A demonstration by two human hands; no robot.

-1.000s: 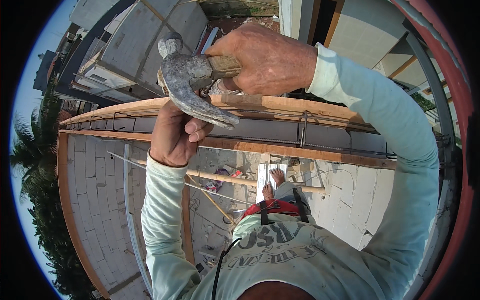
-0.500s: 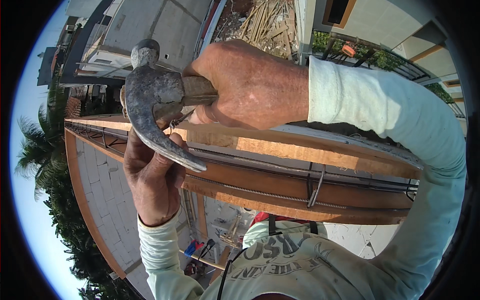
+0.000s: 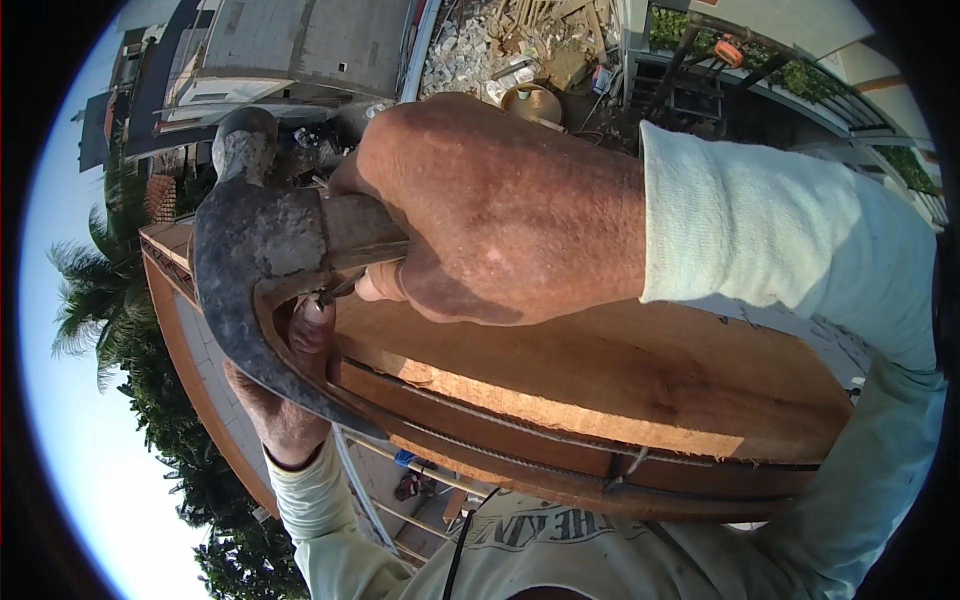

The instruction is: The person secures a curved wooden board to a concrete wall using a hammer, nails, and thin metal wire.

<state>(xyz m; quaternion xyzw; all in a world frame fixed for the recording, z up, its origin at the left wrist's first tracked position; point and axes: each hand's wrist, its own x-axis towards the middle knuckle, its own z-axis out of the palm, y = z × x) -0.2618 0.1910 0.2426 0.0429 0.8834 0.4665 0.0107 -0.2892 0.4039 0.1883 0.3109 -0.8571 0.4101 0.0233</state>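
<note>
A: What is held nearest the eye?
B: A scuffed grey steel claw hammer (image 3: 262,235) with a worn wooden handle (image 3: 365,225). The handle is wrapped close to the head by the right hand (image 3: 510,215).

A: And the left hand (image 3: 280,400)?
B: It is placed below and partly behind the curved claw, with its thumb raised inside the curve. A small dark metal piece (image 3: 343,287) is seen between thumb tip and right hand; whether anything is gripped by the left fingers cannot be told.

A: What has just been changed?
B: Hammer and hands have been brought nearer the camera and shifted leftward, and the feet seen a second ago are out of view. For the work in hand, the meeting point of the hands is now largely screened by the hammer head.

A: What is seen beyond?
B: A thick orange-brown wooden plank (image 3: 620,370) is stretched beneath the right hand, with grey steel reinforcement (image 3: 638,461) alongside. Farther off, pale broken rubble (image 3: 462,62) is strewn below, and a green feathery palm (image 3: 85,270) is seen at left.
</note>
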